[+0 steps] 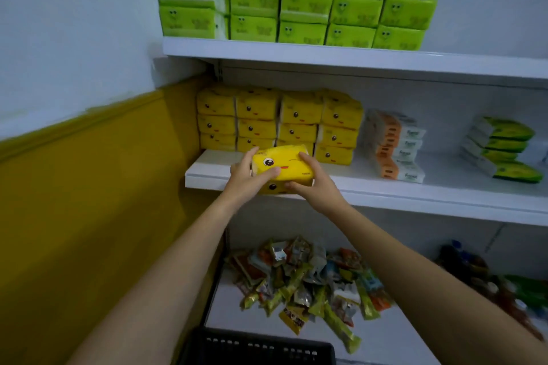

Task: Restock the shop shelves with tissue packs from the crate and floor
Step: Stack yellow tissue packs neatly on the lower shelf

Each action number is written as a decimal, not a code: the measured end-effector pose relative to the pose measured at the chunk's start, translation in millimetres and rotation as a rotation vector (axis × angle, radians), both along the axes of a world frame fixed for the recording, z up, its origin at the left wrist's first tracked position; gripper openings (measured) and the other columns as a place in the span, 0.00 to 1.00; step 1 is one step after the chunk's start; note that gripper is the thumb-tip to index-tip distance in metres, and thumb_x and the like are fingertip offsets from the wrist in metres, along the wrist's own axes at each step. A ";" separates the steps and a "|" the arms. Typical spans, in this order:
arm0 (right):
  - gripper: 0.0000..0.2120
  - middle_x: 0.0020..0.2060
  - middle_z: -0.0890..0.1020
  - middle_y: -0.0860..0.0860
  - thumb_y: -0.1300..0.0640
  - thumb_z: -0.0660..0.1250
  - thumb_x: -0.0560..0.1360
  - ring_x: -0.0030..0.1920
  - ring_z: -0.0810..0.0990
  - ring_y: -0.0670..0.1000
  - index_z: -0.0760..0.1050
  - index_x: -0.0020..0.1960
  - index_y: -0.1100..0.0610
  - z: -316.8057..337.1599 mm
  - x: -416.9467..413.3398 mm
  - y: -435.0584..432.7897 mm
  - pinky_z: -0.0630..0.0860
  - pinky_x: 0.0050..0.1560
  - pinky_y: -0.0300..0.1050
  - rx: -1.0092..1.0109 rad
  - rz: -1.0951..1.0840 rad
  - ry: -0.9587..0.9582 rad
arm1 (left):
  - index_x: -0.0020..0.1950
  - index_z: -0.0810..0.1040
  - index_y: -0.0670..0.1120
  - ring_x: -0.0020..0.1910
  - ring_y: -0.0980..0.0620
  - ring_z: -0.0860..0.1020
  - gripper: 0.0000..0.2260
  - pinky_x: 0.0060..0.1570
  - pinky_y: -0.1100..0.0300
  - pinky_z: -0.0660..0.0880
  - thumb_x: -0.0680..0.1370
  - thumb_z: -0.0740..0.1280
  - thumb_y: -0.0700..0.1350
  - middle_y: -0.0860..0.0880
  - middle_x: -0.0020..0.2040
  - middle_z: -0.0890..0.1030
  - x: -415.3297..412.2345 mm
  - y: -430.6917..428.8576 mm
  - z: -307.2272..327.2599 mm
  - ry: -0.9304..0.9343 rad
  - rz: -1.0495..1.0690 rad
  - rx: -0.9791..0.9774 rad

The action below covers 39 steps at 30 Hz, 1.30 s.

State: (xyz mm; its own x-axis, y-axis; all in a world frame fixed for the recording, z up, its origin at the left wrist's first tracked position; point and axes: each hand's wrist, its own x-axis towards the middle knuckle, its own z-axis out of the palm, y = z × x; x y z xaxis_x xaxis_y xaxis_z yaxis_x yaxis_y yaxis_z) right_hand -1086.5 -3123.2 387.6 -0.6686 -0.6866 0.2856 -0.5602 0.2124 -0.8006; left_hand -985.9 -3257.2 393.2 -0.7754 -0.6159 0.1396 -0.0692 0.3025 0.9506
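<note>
Two stacked yellow tissue packs [284,167] with cartoon faces are held in front of the middle shelf [415,187]. My left hand [247,176] grips their left end, thumb across the front. My right hand [311,179] grips the right end, fingers over the top and thumb under the lower pack. Behind them, several columns of the same yellow packs [275,120] are stacked at the left of the middle shelf. A black crate [258,347] shows its rim at the bottom edge; its inside is hidden.
Green tissue packs [299,0] fill the top shelf. Orange-and-white packs [391,145] and green-and-white packs [501,148] lie further right on the middle shelf. Loose snack packets [308,278] are heaped on the bottom shelf. A yellow and white wall [89,157] closes the left.
</note>
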 end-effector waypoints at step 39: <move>0.25 0.76 0.50 0.50 0.46 0.49 0.81 0.76 0.49 0.51 0.48 0.76 0.49 -40.4 -6.1 -36.4 0.45 0.73 0.51 0.669 0.098 0.701 | 0.76 0.54 0.46 0.75 0.49 0.54 0.23 0.73 0.51 0.50 0.82 0.48 0.53 0.48 0.76 0.58 4.7 -30.9 -53.5 -0.519 0.087 -1.134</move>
